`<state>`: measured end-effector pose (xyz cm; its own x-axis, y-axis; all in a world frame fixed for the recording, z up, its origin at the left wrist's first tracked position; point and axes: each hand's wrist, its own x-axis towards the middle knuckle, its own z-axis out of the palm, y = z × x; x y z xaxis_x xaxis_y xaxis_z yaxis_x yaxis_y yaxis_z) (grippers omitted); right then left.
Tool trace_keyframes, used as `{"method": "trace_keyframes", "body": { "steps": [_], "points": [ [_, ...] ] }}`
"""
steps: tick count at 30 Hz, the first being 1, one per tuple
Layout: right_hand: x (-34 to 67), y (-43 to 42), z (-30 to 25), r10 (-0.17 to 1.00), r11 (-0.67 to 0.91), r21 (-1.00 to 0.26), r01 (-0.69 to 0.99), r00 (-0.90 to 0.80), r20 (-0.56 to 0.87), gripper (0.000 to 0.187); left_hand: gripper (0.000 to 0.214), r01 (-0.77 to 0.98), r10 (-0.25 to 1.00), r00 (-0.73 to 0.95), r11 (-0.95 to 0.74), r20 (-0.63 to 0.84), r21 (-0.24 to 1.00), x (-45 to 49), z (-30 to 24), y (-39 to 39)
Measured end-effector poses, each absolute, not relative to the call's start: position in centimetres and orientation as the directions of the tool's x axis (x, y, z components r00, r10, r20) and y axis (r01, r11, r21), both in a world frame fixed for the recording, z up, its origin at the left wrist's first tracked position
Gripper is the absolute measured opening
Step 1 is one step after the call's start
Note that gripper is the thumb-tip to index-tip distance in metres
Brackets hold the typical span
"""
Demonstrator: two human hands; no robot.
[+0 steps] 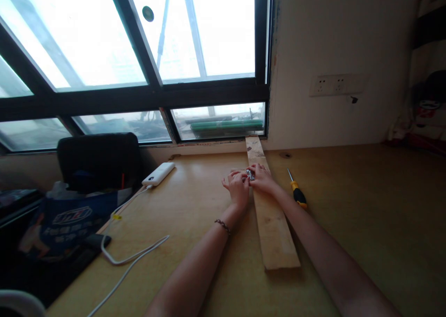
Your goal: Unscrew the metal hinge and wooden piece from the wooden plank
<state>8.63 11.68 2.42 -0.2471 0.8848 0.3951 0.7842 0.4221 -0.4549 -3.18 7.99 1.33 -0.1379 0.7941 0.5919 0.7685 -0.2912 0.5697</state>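
A long wooden plank (273,233) lies on the table, its far end by the window frame. Over its far half, both hands meet around a small shiny metal fitting (250,174), whose exact kind I cannot make out. My left hand (239,187) is at the plank's left edge, fingers curled against the fitting's left side. From the right, my right hand (263,178) rests over the plank with its fingers closed on the fitting. To the right of the plank, a screwdriver (297,191) with a yellow and black handle lies on the tabletop.
The wooden table (365,224) reaches to the wall and window. A white power bank (159,174) with a white cable (135,256) lies on its left side. Beyond the left edge stand a black chair (99,157) and a blue bag (75,219). A wall socket (329,85) is at right.
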Motion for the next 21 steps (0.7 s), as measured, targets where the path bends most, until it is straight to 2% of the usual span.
{"method": "trace_keyframes", "body": {
  "steps": [16,19,21],
  "points": [
    [8.68,11.55,2.47,0.883,0.423,-0.441,0.791,-0.250,0.398,0.053,0.013,0.750,0.762,-0.115,-0.354,0.637,0.559,-3.16,1.11,8.24],
    [8.74,11.58,2.45,0.885,0.421,-0.437,0.795,-0.253,0.392,0.057,0.014,0.712,0.742,-0.143,-0.382,0.655,0.589,-3.30,1.52,8.43],
    [8.77,11.58,2.48,0.883,0.427,-0.437,0.792,-0.259,0.392,0.061,0.015,0.647,0.745,-0.190,-0.395,0.640,0.652,-3.46,1.81,8.57]
  ]
}}
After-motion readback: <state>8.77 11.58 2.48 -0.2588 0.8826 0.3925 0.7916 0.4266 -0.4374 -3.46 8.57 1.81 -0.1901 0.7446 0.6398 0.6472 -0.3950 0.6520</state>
